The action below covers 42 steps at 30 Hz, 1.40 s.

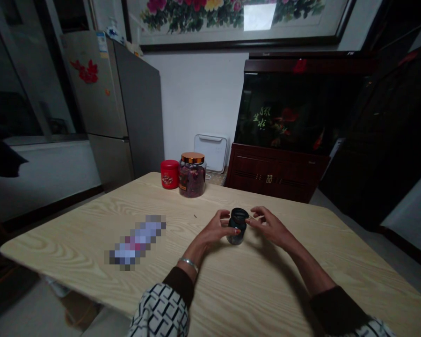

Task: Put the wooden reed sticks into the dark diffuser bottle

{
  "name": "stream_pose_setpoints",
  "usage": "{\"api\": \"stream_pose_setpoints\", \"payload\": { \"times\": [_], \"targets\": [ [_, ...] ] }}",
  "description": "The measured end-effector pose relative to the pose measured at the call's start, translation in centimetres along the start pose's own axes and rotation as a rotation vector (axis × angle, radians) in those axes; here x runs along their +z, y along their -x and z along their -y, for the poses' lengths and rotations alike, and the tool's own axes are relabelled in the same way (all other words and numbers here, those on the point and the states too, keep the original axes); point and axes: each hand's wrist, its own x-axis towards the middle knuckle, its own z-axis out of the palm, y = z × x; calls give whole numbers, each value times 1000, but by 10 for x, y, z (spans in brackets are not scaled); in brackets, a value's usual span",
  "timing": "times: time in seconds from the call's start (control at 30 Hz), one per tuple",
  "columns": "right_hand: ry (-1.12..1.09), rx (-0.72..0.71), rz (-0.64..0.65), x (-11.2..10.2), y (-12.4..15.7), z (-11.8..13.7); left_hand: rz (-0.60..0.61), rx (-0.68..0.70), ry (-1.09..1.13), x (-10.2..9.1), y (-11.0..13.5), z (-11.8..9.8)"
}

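Observation:
A small dark glass jar (236, 237) stands on the wooden table (284, 290) between my two hands. My left hand (215, 228) closes round its left side, with the thumb across the front. A black round lid (239, 213) is at the jar's mouth and looks slightly tilted; whether it is seated or lifted is unclear. At its right edge, my right hand (268, 227) has the thumb against the lid, while the other fingers curl behind and are partly apart.
Toward the back edge stand a red canister (170, 174) and a large jar with a copper-coloured lid (192, 175). A blurred-out flat item (137, 243) lies on the left. Beyond the table are a refrigerator (140, 103), a white panel-like device (211, 153) and a fish tank (291, 112).

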Motion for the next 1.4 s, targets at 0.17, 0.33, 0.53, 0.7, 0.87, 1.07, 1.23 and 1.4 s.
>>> {"api": "stream_pose_setpoints", "payload": {
  "times": [0.17, 0.33, 0.53, 0.7, 0.87, 1.07, 1.23, 1.4],
  "targets": [
    [561, -65, 40, 15, -13, 42, -36, 125, -217, 21, -11, 32],
    [838, -52, 156, 17, -33, 58, -68, 158, -350, 19, -16, 39],
    [824, -58, 217, 17, -42, 52, -86, 149, -435, 16, -15, 34],
    [483, -368, 535, -9, -42, 61, -77, 162, -465, 15, -12, 27],
    [594, -224, 371, -7, -40, 57, -41, 164, -442, 14, -11, 23],
    [791, -170, 273, 8, -42, 47, -49, 161, -443, 14, -11, 26],
    [459, -298, 480, -4, -37, 54, -64, 160, -490, 12, -13, 27],
    [561, -176, 289, 2, -36, 56, -24, 159, -424, 13, -13, 28]
  ]
}}
